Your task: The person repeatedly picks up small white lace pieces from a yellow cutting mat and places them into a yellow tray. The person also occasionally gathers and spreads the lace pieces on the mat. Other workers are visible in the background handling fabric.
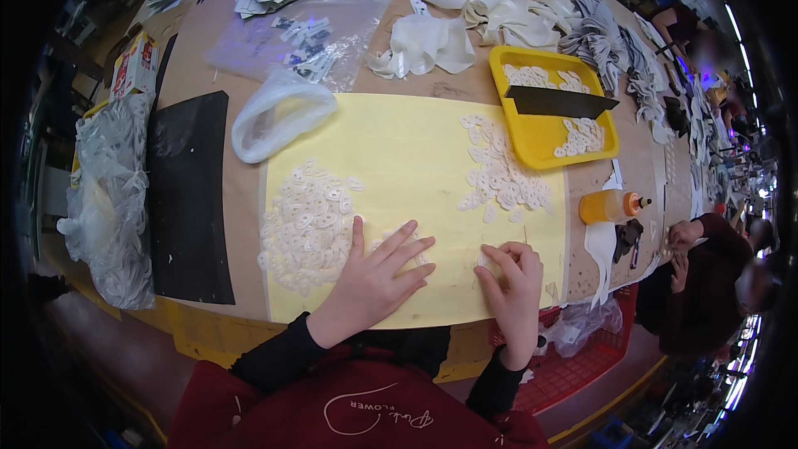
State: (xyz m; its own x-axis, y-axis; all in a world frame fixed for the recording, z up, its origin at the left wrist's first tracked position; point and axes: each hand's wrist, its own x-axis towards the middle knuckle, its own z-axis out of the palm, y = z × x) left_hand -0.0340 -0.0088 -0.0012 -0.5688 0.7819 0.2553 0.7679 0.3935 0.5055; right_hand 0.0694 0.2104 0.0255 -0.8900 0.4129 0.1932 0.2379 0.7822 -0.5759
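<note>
My left hand [382, 274] lies with fingers spread over a yellow sheet [399, 141], on top of a few small white oval pieces that are partly covered. Just left of it spreads a large heap of such white pieces [309, 220], flat and seemingly with cut-outs. My right hand [514, 278] has its thumb and fingers drawn together at the sheet's near right, around a small white piece [483, 259]. Beyond that hand is a second, looser pile of white pieces [503, 170].
A yellow tray [544, 150] with a black divider [561, 103] holds more pieces. Around the sheet are a clear plastic bag [283, 114], a black board [193, 199], an orange bottle [611, 206] and cream fabric [428, 41]. A co-worker's hands [682, 241] are at far right.
</note>
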